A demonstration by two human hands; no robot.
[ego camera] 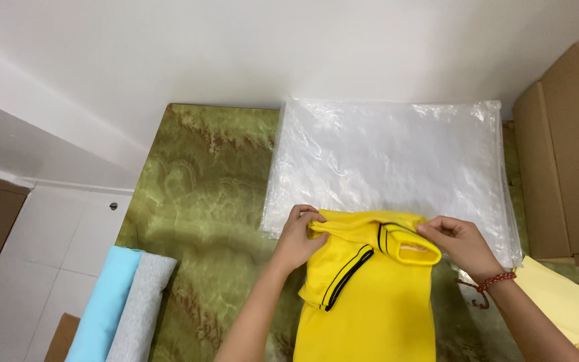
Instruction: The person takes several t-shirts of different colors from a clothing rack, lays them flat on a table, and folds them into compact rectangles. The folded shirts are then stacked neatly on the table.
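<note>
Yellow shirt (370,295) lying on green surface (202,188), top edge overlapping plastic bags (390,154). Left hand (299,234) and right hand (460,241) each pinching shirt's folded top corners. Best kept level, taut, edges aligned.

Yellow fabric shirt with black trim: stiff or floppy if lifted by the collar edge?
Likely floppy: the yellow fabric shirt with black trim creases and folds where the left hand and right hand pinch it. Probably light; fingertip pinches alone hold it.
</note>
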